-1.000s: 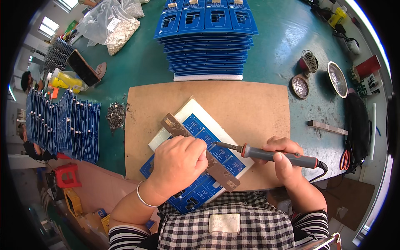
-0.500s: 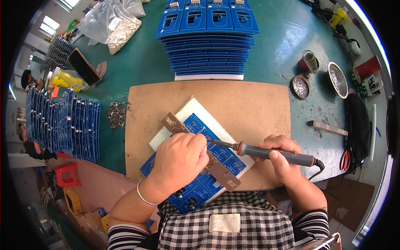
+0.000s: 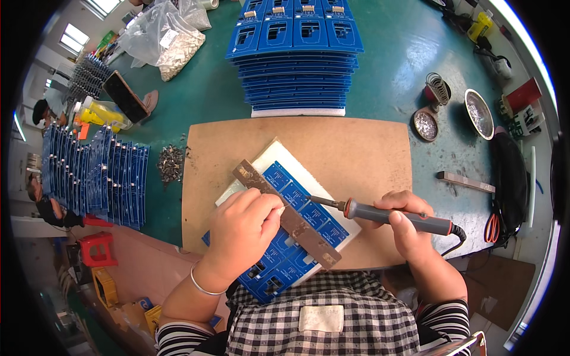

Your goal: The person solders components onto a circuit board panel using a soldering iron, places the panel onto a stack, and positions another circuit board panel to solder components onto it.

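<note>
My right hand [image 3: 408, 221] is closed around the grey handle of a soldering iron [image 3: 380, 213], whose tip points left over a blue circuit board panel [image 3: 274, 256]. My left hand [image 3: 244, 228] is over the panel's left part, thumb and fingers pinched together; whatever they hold is too small to make out. A brown, worn metal bar [image 3: 306, 236] lies diagonally across the panel, beside my left fingertips. Beneath the panel is a white foam pad [image 3: 278, 151], set at an angle on a brown board [image 3: 356, 148]. My left hand hides part of the panel.
Stacked blue panels [image 3: 297, 83] stand beyond the board; more panels [image 3: 95, 178] stand upright at left. Small dark parts [image 3: 171, 164] lie in a pile. On the right are a coiled iron stand [image 3: 437, 89], a metal bowl [image 3: 478, 114], a bar [image 3: 466, 181] and scissors [image 3: 492, 228].
My left hand has drawn back to the left, away from the iron's tip, uncovering more of the bar and panel. The iron has shifted slightly to the right, and the view has shifted a little.
</note>
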The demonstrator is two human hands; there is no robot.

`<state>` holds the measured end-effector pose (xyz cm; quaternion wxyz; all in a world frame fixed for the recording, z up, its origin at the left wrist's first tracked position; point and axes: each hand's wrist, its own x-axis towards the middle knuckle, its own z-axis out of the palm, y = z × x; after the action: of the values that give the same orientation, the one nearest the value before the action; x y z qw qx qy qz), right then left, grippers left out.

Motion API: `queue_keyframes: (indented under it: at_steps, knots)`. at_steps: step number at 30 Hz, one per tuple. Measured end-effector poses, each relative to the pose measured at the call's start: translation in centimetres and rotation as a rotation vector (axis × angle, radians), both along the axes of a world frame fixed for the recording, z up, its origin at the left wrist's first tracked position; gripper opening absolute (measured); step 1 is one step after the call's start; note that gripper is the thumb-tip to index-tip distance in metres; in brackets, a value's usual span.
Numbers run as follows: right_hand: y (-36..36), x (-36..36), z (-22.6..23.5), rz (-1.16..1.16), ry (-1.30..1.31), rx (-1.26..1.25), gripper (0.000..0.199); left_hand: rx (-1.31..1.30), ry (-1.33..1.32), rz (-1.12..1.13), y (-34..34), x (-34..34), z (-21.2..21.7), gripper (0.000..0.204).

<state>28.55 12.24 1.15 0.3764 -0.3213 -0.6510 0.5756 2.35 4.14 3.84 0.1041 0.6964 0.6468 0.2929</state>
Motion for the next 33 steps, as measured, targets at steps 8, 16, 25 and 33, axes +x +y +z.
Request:
queue_keyframes:
  at_steps: [8, 16, 25, 33]
  knots:
    - [0.0, -0.3, -0.1, 0.033, -0.011, -0.025, 0.033, 0.003, 0.132, -0.076, 0.9, 0.1, -0.4, 0.012]
    - [0.1, -0.5, 0.1, 0.051, -0.028, -0.035, 0.032, -0.027, 0.107, -0.095, 0.8, 0.1, -0.4, 0.013]
    - [-0.1, 0.5, 0.4, -0.023, 0.037, 0.035, 0.039, 0.003, -0.091, -0.07, 0.3, 0.2, -0.2, 0.013]
    - [-1.2, 2.8, 0.0, -0.059, 0.067, 0.02, 0.03, -0.053, -0.084, -0.108, -0.2, 1.7, -0.1, 0.014]
